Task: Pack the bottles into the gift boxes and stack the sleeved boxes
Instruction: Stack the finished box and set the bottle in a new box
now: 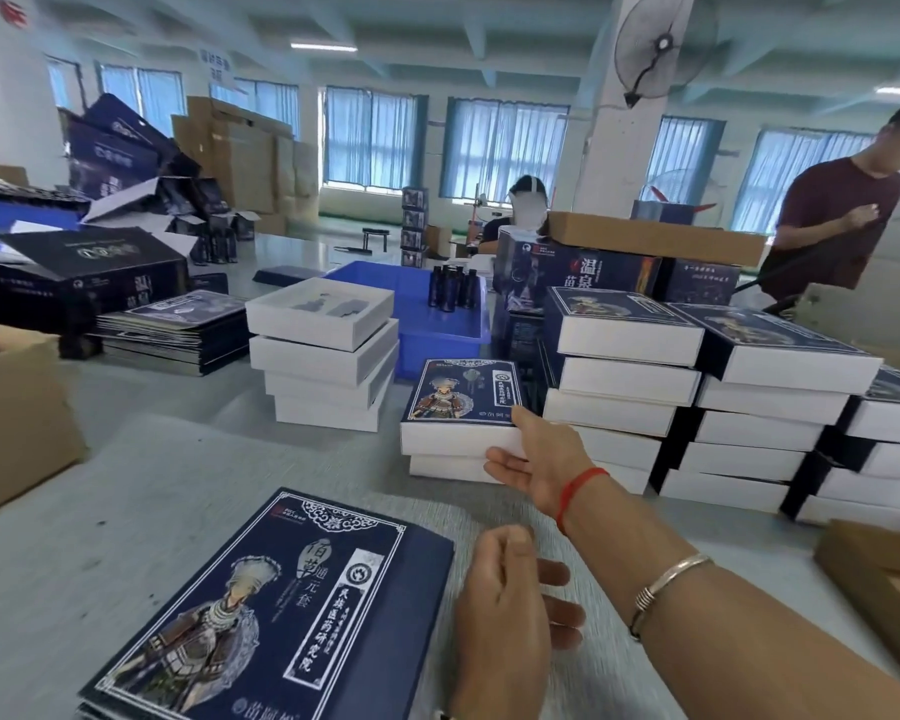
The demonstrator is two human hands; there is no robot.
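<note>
Two hands at the sleeved boxes

Two hands work low in the view. The right hand (536,462), a red string at its wrist, has its fingers (505,459) spread wide against the white near edge of a sleeved box (461,402), thumb by the box's printed top corner. That box lies on a second white box (448,467), a short pile at about 12 o'clock from the person. The left hand (510,605) is loosely curled, its fingers narrow and holding nothing, resting at the right edge of a flat pile of printed sleeves (281,605) at 7 o'clock on the grey table (178,459). At 2 o'clock, touching rows of finished sleeved boxes (697,387) stand several high. At 11 o'clock is a stack of open white gift boxes (326,356); its top tray shows moulded recesses. Just behind it a blue crate (437,330) holds a cluster of dark bottles (453,288) standing upright. More flat sleeves (178,330) lie at 10 o'clock.
</note>
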